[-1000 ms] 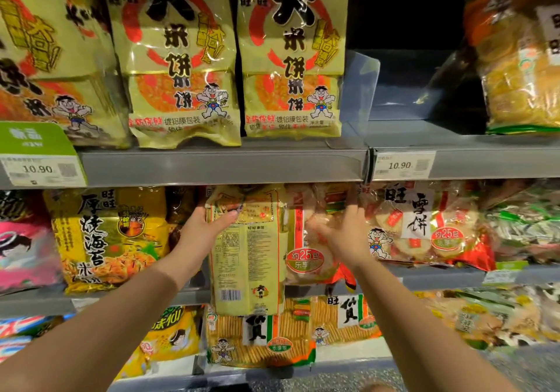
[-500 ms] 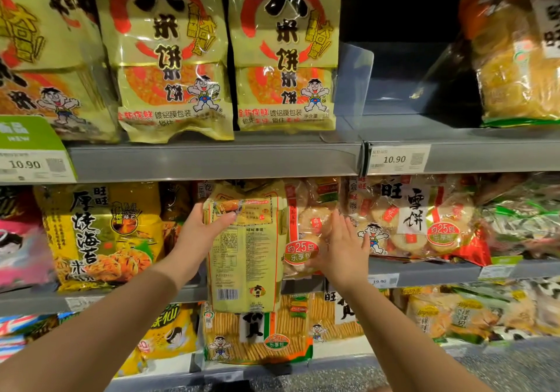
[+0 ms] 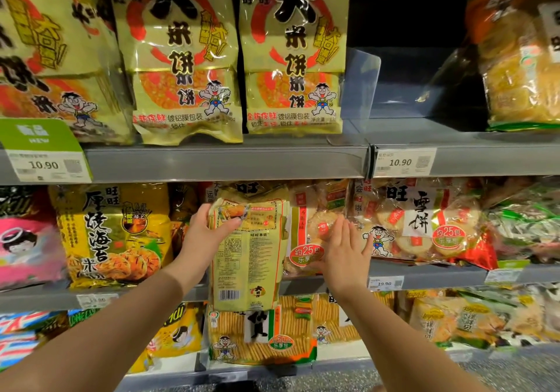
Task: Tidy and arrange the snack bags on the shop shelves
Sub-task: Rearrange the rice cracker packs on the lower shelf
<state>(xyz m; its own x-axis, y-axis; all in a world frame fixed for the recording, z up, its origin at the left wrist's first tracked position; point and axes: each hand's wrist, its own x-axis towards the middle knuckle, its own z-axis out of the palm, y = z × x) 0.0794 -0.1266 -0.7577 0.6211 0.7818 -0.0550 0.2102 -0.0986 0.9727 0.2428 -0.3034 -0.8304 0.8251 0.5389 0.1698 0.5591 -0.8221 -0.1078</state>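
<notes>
Bag (image 3: 251,264) upright at middle shelf (image 3: 430,275) front; we judge it light, slippery, contents brittle. Our left hand (image 3: 206,237) pinches its top corner; our right hand (image 3: 345,252), fingers (image 3: 341,228) straight, presses neighbouring packet (image 3: 306,222).

Mid-frame, the left grip (image 3: 203,234) holds a yellow bag (image 3: 251,264) by its top corner; the right grip (image 3: 345,255) lies flat on a clear cracker bag (image 3: 306,225).

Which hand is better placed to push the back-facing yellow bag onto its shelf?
Left hand: it grips the yellow bag by its top corner. The right hand lies flat on the neighbouring clear cracker bag, holding nothing.
</notes>
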